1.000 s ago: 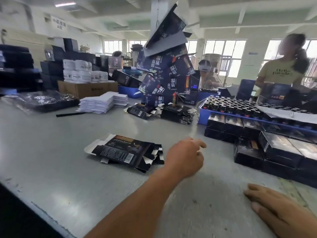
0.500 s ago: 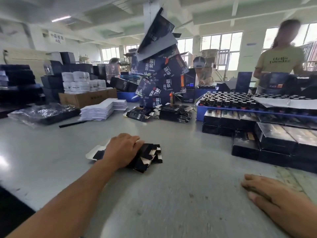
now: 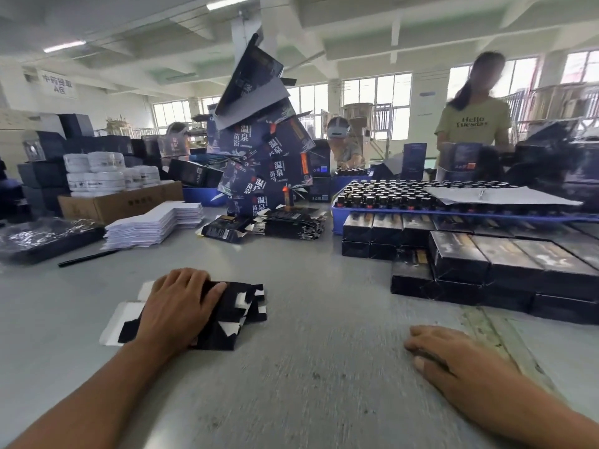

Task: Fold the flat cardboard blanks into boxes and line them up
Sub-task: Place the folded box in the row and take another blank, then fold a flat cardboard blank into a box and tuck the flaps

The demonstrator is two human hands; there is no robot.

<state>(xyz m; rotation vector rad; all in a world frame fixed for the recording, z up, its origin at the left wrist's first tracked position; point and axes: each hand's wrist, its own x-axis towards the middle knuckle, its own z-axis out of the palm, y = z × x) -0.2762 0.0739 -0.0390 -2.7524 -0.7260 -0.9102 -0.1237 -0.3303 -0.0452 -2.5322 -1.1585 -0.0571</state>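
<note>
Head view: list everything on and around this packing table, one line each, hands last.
flat blanks: small pile, black and white, table near centre, under left hand
folded boxes: many, black, rows at right
bottles: many, dark, in blue tray
white sheets: one stack, table left
pen: one, black, beside the sheets
blank stacks: several, dark, far centre
carton: one, brown, far left
workers: at least two, behind table
left hand: presses on the pile, fingers flat
right hand: rests on the table, holds nothing
</note>
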